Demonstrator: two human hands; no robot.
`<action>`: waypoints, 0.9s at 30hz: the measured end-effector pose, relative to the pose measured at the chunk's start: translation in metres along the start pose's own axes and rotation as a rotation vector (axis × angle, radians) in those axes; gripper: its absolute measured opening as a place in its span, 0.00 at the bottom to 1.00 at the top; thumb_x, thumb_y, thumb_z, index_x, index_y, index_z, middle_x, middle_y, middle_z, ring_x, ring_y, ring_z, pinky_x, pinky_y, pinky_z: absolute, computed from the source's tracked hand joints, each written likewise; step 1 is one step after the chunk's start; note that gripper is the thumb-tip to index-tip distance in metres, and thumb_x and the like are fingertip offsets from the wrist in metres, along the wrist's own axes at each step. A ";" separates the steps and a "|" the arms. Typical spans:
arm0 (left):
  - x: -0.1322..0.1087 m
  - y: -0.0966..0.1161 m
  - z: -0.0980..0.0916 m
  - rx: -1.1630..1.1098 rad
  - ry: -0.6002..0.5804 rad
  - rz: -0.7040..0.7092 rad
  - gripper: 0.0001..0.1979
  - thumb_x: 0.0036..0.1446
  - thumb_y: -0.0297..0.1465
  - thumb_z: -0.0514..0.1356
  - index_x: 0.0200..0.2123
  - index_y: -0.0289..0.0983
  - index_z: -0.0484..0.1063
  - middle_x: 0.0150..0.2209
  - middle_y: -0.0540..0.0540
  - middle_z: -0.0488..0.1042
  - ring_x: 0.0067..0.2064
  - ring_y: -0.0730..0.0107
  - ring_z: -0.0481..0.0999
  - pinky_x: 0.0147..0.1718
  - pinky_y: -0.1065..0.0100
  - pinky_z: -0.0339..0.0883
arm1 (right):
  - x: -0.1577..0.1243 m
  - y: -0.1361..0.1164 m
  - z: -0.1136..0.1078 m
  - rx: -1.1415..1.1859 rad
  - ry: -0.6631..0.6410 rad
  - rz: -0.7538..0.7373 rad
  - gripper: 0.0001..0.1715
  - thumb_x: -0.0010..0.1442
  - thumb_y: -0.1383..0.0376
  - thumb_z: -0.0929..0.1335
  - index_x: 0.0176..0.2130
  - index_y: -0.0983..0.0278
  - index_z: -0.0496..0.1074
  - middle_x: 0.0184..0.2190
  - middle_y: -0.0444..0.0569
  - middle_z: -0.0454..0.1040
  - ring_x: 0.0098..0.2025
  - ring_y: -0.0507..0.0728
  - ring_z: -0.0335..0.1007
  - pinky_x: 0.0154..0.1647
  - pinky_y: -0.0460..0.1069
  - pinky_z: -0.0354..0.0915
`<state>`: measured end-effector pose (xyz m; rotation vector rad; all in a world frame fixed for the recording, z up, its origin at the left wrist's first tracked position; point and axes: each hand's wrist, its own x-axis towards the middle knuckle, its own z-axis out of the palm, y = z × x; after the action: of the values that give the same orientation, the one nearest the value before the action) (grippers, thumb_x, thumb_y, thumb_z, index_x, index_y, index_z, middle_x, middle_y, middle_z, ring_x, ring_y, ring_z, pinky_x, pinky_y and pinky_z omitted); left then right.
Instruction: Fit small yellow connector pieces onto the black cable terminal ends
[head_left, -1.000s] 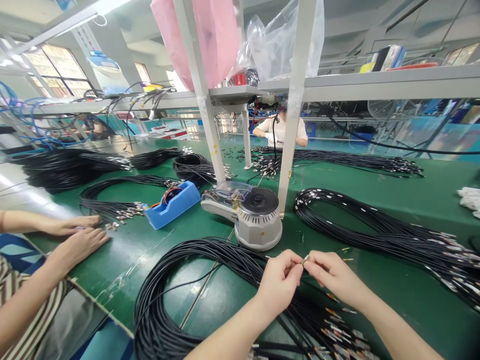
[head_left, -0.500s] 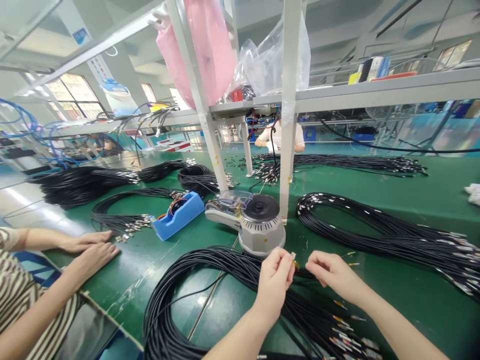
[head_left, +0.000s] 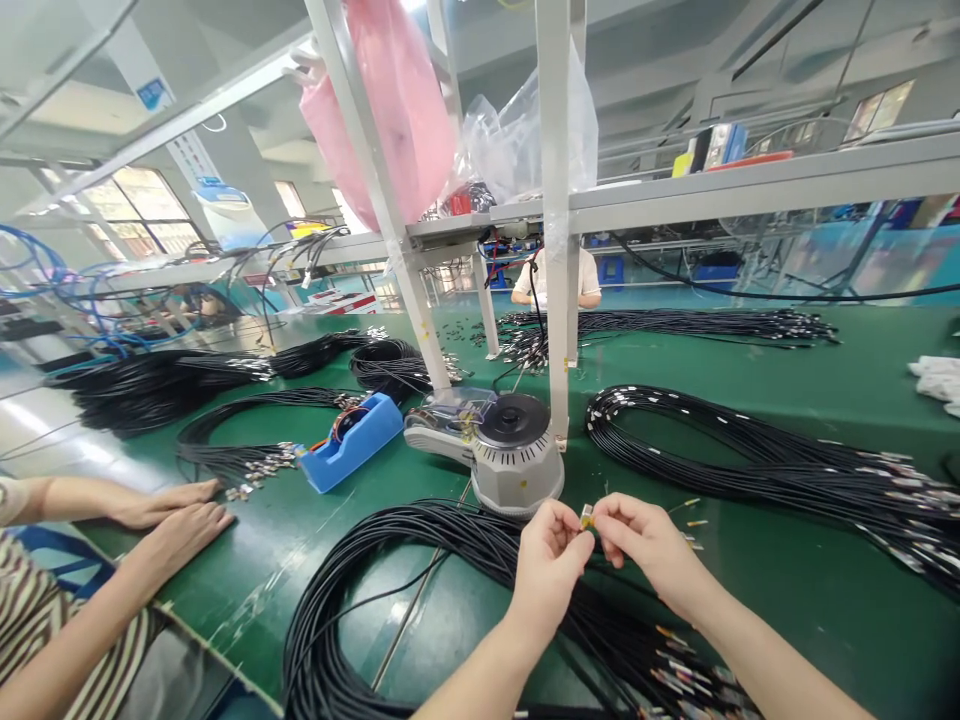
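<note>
My left hand (head_left: 551, 560) pinches a small metal cable connector (head_left: 586, 511) with a bit of yellow on it, which looks like tape. From the other side, the fingertips of my right hand (head_left: 645, 540) close on the same connector end. Fingers cover most of the piece. Under both hands lies a big looped bundle of black cables (head_left: 330, 590), its loose ends fanning out at the lower right. Just beyond my hands stands a grey round tape dispenser (head_left: 517, 478) with a black disc on top.
A blue tape holder (head_left: 352, 445) stands left of the dispenser. More black cable bundles (head_left: 720, 450) lie right and behind. Metal shelf posts (head_left: 556, 250) rise from the green table (head_left: 247, 580). At left, a co-worker's hands (head_left: 184, 525) rest on the table edge; another person sits beyond.
My right hand has moved left, and its fingertips now meet the connector in my left hand. The view has shifted slightly. The co-worker's hands stay put.
</note>
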<state>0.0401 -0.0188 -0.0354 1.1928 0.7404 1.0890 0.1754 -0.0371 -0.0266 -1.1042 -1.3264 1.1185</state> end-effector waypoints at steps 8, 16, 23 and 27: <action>0.002 -0.007 -0.001 -0.060 0.008 -0.025 0.07 0.49 0.29 0.58 0.26 0.34 0.61 0.17 0.56 0.59 0.16 0.83 0.55 0.15 0.77 0.48 | 0.002 0.012 0.003 0.011 0.021 -0.021 0.17 0.58 0.55 0.64 0.27 0.65 0.63 0.17 0.39 0.60 0.18 0.50 0.55 0.21 0.45 0.54; 0.000 -0.008 0.000 -0.030 -0.023 -0.034 0.10 0.52 0.33 0.57 0.24 0.32 0.64 0.16 0.53 0.63 0.16 0.82 0.57 0.14 0.77 0.49 | 0.002 0.022 0.015 0.023 0.023 -0.078 0.17 0.63 0.54 0.60 0.28 0.63 0.59 0.18 0.39 0.62 0.18 0.51 0.58 0.20 0.45 0.56; 0.001 -0.006 -0.002 0.016 -0.058 -0.069 0.12 0.52 0.34 0.56 0.23 0.32 0.64 0.17 0.51 0.66 0.14 0.82 0.59 0.11 0.78 0.47 | 0.001 0.023 0.017 0.024 0.030 -0.100 0.16 0.63 0.55 0.59 0.29 0.63 0.59 0.17 0.39 0.62 0.18 0.50 0.57 0.19 0.45 0.55; 0.001 -0.004 -0.003 0.045 -0.055 -0.074 0.13 0.52 0.36 0.56 0.22 0.32 0.64 0.16 0.52 0.64 0.13 0.83 0.58 0.10 0.78 0.45 | 0.003 0.024 0.012 -0.003 0.019 -0.088 0.16 0.62 0.56 0.60 0.28 0.64 0.60 0.17 0.39 0.61 0.17 0.50 0.56 0.20 0.45 0.54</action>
<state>0.0387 -0.0171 -0.0402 1.2195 0.7645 0.9796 0.1643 -0.0311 -0.0505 -1.0462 -1.3497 1.0395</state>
